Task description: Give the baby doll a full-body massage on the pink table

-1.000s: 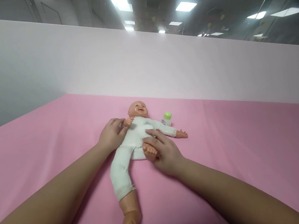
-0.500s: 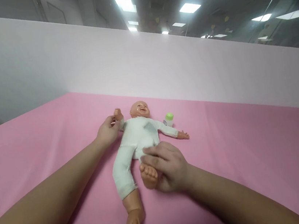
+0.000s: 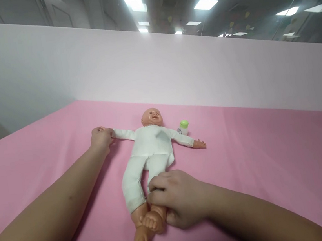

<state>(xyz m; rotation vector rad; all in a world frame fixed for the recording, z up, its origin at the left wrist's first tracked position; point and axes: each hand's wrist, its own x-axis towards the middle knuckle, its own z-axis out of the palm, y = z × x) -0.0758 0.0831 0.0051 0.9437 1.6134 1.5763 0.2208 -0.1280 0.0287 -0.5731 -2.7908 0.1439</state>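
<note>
Here, doll [image 3: 152,141]: lying face up on the pink cover [image 3: 259,170], head at the far side, feet by the near edge.
Left hand [image 3: 101,139]: wrapping around the end of the doll's arm [image 3: 124,134] at the left; its fingers are partly hiding, so tightness is hard to judge.
Right hand [image 3: 180,197]: gripping the right-side leg [image 3: 158,164] low down, the foot [image 3: 151,220] crossing the other ankle.
Bottle [image 3: 183,128]: standing just beyond the arm at the right.
</note>
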